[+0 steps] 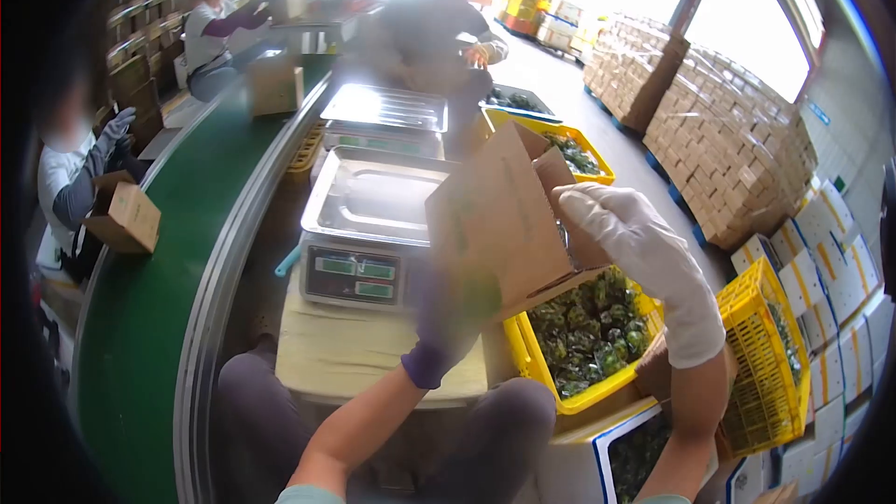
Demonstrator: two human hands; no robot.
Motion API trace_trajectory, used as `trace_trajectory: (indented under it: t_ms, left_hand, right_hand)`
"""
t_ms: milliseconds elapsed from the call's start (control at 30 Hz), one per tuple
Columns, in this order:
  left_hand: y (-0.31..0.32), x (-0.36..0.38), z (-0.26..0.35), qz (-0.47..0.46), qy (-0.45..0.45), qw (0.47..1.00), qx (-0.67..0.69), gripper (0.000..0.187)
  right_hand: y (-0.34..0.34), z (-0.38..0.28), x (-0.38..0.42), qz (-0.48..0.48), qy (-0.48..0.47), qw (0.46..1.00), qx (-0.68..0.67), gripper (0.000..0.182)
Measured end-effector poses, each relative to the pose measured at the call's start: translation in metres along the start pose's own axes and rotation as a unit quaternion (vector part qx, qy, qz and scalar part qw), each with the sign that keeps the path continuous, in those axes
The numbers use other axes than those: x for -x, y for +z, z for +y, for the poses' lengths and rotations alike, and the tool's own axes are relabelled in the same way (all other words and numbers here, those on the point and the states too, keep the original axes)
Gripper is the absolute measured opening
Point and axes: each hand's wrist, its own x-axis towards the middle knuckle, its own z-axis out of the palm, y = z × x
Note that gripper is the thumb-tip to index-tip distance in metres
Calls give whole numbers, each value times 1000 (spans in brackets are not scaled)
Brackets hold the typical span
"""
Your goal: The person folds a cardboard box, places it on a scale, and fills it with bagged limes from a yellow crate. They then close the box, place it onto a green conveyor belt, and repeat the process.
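An open cardboard box (495,215) is held up, tilted, between my two hands, over the edge of a yellow crate. My left hand (453,308), in a purple glove and partly blurred, grips its lower left side. My right hand (635,233), in a white glove, has its fingers on the flap at the box's right edge. What lies inside the box is mostly hidden. Below it, the yellow crate (518,345) holds many dark green wrapped items. Left of the box stands a scale (369,196) with a bare metal tray.
A green conveyor belt (149,345) runs along the left, carrying a box (275,86). Co-workers sit beside it, one touching another box (126,215). A second scale (387,112) and a person are ahead. Yellow crates (761,364) and stacked cartons (733,140) stand right.
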Motion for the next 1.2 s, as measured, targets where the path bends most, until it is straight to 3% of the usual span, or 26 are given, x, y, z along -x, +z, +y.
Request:
trace_trajectory:
  t_ms: [33,67,133,167,267,300,333,433,467,533,600,667,733,800,833,867,933,967,1000,1067,1133,1200]
  left_hand:
    - [-2,-8,19,-19,229,926,-298,63]
    - [-7,-16,28,-8,236,924,-301,63]
    - [-21,-40,44,-51,170,926,-333,66]
    - [-28,-54,51,-46,178,924,-335,66]
    - [-58,-99,75,-113,-25,988,-106,55]
    - [-82,-116,72,-141,-165,971,-99,49]
    - [-94,-124,73,-139,-161,971,-105,49]
    - [-109,-127,92,-191,-298,935,-6,40]
    - [-108,-123,97,-199,-313,925,-83,39]
    - [-120,-99,90,-155,-333,930,-6,40]
    - [-142,-76,60,-150,-378,912,-49,47]
    - [-139,-50,66,-194,-349,917,-25,56]
    - [-129,-37,65,-220,-395,891,-45,67]
    - [-127,-19,57,-346,-420,834,-94,74]
    - [-122,-14,63,-433,-362,810,-157,75]
    - [-116,-12,75,-505,-341,751,-255,70]
    - [-114,-2,86,-564,-377,691,-250,64]
    - [-112,-1,86,-635,-381,632,-229,69]
    - [-112,6,85,-630,-391,634,-220,69]
    - [-109,14,84,-706,-417,548,-163,65]
    - [-102,17,82,-728,-400,529,-173,58]
    - [-96,14,79,-765,-421,466,-142,54]
  right_hand:
    - [3,-27,-2,21,3,1000,15,46]
    - [9,-46,-5,46,6,998,30,52]
    - [37,-48,-28,85,-51,966,237,57]
    - [42,-44,-47,92,-60,966,234,53]
    - [40,-22,-107,114,-160,953,230,42]
    - [42,-14,-118,117,-200,934,270,36]
    - [51,2,-131,120,-206,934,267,36]
    - [106,60,-145,83,-336,866,360,31]
    - [127,70,-140,77,-380,830,401,28]
    - [140,49,-108,31,-362,853,375,27]
    - [159,66,-95,38,-381,845,374,28]
    - [165,80,-82,40,-391,841,371,29]
    - [158,93,-67,42,-376,841,385,35]
    - [147,102,-46,19,-365,883,295,33]
    - [142,94,-31,36,-333,910,244,32]
    - [139,93,-17,53,-299,933,193,30]
    - [130,125,13,177,-217,946,160,25]
    - [127,153,26,251,-107,958,83,24]
    - [127,192,36,322,7,947,9,22]
    - [120,283,55,328,186,922,-89,28]
    - [136,427,95,208,264,941,-39,37]
    - [165,479,122,85,426,899,49,53]
